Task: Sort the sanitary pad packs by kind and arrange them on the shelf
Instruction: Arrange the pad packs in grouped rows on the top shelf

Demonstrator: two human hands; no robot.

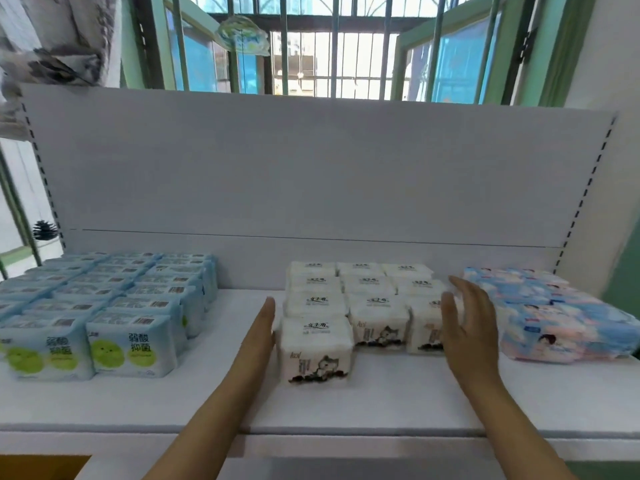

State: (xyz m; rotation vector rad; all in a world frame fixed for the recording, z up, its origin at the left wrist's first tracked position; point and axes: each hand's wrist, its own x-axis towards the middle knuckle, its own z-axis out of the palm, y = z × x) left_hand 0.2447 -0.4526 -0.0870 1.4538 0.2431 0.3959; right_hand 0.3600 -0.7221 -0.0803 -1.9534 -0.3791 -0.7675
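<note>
Three pack groups on shelf (pixel 381 403), blue packs (pixel 114 306) left, pink packs (pixel 561 323) right

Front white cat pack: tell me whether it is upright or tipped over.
Upright. The front white cat pack stands on the shelf, cat face forward, with the left hand flat against its side.

A white flat shelf board (pixel 398 396) with a white upright back panel carries three groups of soft plastic packs. On its left stands a tight block of pale blue packs with green circles (pixel 104 306). At centre stand white packs with a cat drawing (pixel 356 299) in rows, one further forward. On the right lie pink-and-blue printed packs (pixel 550 313), stacked flat.
</note>
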